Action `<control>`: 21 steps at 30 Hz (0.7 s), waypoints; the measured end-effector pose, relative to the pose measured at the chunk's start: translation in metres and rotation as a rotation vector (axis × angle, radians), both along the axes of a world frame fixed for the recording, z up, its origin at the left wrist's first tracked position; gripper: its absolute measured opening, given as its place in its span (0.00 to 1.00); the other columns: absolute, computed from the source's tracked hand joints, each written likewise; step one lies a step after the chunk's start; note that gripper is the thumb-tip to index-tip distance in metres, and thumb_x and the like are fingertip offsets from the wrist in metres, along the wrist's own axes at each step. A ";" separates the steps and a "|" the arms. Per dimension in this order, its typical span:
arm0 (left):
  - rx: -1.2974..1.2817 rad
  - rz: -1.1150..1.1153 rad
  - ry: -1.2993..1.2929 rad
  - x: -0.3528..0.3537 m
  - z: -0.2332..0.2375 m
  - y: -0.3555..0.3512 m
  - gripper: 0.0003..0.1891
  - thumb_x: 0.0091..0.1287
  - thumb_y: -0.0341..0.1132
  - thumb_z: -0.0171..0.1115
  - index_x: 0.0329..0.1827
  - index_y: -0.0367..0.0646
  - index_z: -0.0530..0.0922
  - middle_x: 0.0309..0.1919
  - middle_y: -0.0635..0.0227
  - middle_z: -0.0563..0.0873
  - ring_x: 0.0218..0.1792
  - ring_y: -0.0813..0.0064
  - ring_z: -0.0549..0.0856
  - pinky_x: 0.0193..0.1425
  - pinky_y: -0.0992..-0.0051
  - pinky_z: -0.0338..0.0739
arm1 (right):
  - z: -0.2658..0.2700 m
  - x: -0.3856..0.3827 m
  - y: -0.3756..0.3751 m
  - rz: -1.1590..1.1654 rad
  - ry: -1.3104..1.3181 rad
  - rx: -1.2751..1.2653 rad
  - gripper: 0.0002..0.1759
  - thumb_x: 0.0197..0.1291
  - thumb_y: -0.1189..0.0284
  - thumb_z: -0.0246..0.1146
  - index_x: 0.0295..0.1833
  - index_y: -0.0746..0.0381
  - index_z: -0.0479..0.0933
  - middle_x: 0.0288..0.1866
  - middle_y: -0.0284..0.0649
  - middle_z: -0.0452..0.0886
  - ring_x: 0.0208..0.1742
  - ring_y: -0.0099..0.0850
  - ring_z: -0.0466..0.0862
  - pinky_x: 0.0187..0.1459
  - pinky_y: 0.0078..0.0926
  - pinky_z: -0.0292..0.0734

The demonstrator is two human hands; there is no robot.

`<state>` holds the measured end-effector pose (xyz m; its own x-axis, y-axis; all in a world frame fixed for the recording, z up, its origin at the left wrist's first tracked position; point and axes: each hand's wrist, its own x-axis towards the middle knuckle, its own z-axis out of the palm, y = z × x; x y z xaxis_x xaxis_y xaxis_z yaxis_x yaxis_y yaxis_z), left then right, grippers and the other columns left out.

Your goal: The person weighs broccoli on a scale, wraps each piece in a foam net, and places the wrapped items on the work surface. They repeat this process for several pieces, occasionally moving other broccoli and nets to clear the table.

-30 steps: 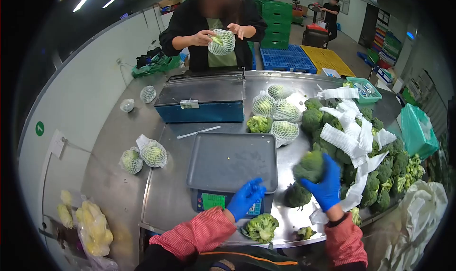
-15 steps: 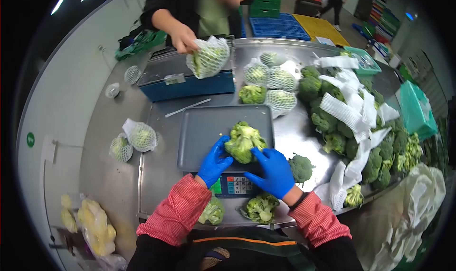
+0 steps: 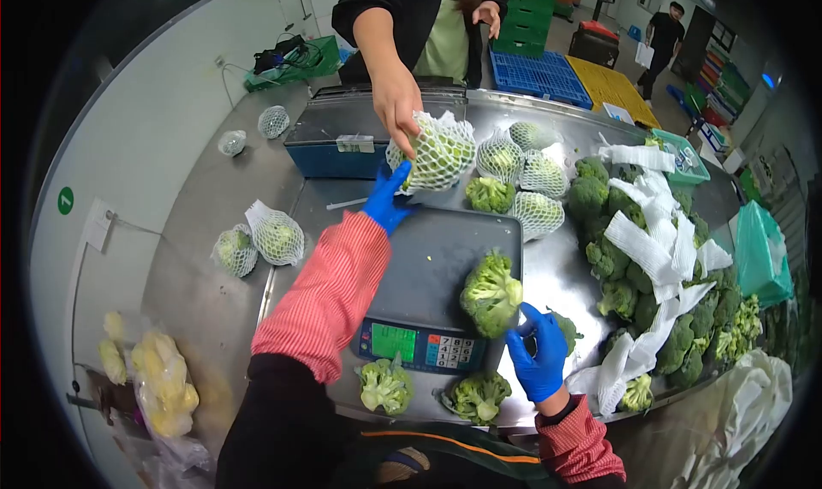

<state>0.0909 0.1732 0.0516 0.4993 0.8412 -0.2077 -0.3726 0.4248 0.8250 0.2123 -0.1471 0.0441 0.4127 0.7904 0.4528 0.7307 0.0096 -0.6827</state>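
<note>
My left hand, in a blue glove, reaches over the far left corner of the grey scale. Its fingers close on the lower left side of a broccoli head in white foam netting. From above, a co-worker's bare hand grips the same netted head. At the scale's right edge, my gloved right hand has its fingertips against a bare broccoli head, gripping its lower right side. Two trimmed broccoli heads, one left and one right, lie before the scale's lit display.
Several netted heads sit beyond the scale, beside a blue box. A broccoli pile with loose white netting covers the right side. Two netted heads lie at left. Another person stands far back.
My left hand has left the bare broccoli and moved up to the netted head, which the co-worker has brought nearer. My right hand and the bare broccoli have shifted to the scale's right edge.
</note>
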 end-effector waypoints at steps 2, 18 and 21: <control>-0.074 -0.118 -0.230 0.020 -0.011 0.017 0.30 0.62 0.37 0.63 0.67 0.50 0.60 0.58 0.60 0.73 0.56 0.62 0.76 0.55 0.59 0.76 | 0.009 0.004 0.007 -0.005 -0.037 0.014 0.21 0.50 0.74 0.66 0.52 0.63 0.75 0.26 0.38 0.73 0.27 0.31 0.75 0.31 0.27 0.70; 0.468 -0.113 0.242 0.012 0.026 -0.153 0.39 0.59 0.24 0.61 0.72 0.43 0.49 0.64 0.61 0.67 0.63 0.69 0.69 0.68 0.70 0.64 | 0.079 0.016 0.071 -0.190 0.097 -0.119 0.51 0.46 0.54 0.70 0.70 0.64 0.53 0.58 0.55 0.71 0.52 0.41 0.79 0.51 0.32 0.74; 0.361 -0.256 0.028 0.002 0.033 -0.177 0.39 0.59 0.24 0.62 0.71 0.43 0.51 0.64 0.62 0.67 0.63 0.71 0.69 0.66 0.70 0.66 | 0.041 0.029 0.051 0.019 0.492 -0.001 0.49 0.49 0.59 0.70 0.70 0.66 0.52 0.59 0.54 0.70 0.53 0.38 0.78 0.54 0.30 0.72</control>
<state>0.0934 -0.0039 0.0849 0.6995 0.7121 0.0602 -0.2682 0.1835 0.9457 0.2417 -0.0958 0.0847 0.5627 0.8002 0.2077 0.3216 0.0195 -0.9467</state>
